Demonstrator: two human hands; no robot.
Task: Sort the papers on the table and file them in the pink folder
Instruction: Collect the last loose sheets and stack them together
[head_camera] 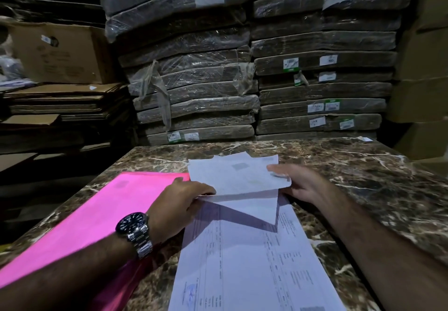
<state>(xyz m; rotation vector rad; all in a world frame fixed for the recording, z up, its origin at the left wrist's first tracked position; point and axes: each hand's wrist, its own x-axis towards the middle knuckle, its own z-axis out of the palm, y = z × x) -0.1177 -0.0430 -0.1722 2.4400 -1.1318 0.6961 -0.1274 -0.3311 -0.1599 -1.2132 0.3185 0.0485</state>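
Top sheet [238, 177] held up over the papers, one hand on each side.
Left hand [179, 204] grips its left edge and right hand [298, 184] pinches the right edge, thumb on top, so I read its long axis as running fingers to fingers. Below the fingers, printed pages [254, 262] lie lengthwise on the table [363, 177]. The pink folder [97, 213] lies flat just left of the left fingers, nearer that hand. It looks closed and I cannot see its contents.

Polished marble table [363, 177], brown with pale veins and a soft gloss, smooth pink folder [97, 213] with a faint sheen (plastic or coated card, hard to tell), thin matt white papers [242, 262], shiny metal watch [135, 233], bundles [194, 68] in crinkled clear film, matt cardboard box [55, 51]
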